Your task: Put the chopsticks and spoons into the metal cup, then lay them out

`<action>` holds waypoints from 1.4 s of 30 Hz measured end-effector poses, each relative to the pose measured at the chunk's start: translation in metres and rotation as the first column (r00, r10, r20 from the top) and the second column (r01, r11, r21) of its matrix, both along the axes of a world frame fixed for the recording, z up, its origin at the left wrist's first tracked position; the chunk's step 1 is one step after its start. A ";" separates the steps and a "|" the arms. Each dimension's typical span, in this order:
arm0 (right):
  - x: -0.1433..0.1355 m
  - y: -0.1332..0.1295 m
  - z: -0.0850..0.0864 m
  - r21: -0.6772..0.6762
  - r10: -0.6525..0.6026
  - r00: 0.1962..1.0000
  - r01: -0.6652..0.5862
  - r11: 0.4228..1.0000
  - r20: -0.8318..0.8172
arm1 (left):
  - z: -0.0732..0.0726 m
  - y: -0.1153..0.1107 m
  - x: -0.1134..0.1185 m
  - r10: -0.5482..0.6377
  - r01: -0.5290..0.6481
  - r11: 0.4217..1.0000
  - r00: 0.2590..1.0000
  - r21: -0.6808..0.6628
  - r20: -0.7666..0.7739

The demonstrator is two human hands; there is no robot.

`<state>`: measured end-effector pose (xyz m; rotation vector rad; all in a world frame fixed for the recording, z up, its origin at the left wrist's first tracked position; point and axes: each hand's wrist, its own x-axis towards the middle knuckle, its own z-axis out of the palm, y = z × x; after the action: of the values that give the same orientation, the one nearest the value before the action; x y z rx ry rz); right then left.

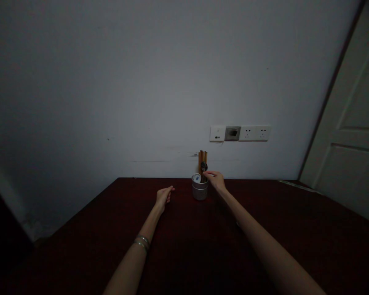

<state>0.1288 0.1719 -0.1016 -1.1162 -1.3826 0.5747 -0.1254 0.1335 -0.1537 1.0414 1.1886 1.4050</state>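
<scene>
Gently now: my right hand [215, 180] pinches dark, shiny, round-headed spoon [204, 166] in silver cylindrical metal cup [199, 193] beside it; left hand [164, 196], loosely curled, would best steady cup.

- Cup [199, 191]: silver-grey, plain, pale rings
- Chopsticks [200, 157]: yellow-brown to reddish brown
- White spoon [197, 178]: white, blue motif, details too small to read
- Dark spoon [204, 166]: near-black, bright glint
- Table [184, 229]: dark maroon, almost black in front
- Wall [160, 90]: blue-grey, dark scuffs, few specks
- Sockets [253, 133]: white, black holes
- Middle plate [233, 133]: grey, darker centre
- Door [361, 139]: dull grey-green
- Bangles [142, 242]: silvery
</scene>
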 end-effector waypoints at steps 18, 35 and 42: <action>-0.001 0.003 -0.011 -0.137 -0.034 0.997 0.045 0.990 0.075 | -0.002 0.001 0.001 -0.002 0.002 1.000 1.000 0.009 -0.031; 0.002 0.003 -0.004 -0.284 -0.102 0.938 0.202 0.937 0.331 | -0.003 0.003 0.001 -0.010 0.009 1.000 0.999 -0.006 -0.036; 0.002 -0.001 0.009 -0.308 -0.067 0.869 0.245 0.919 0.490 | -0.002 0.002 0.002 -0.013 0.012 1.000 0.999 -0.006 -0.051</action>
<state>0.1310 0.1705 -0.0923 -1.7436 -1.6154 0.4624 -0.1238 0.1358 -0.1561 1.0845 1.2203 1.3718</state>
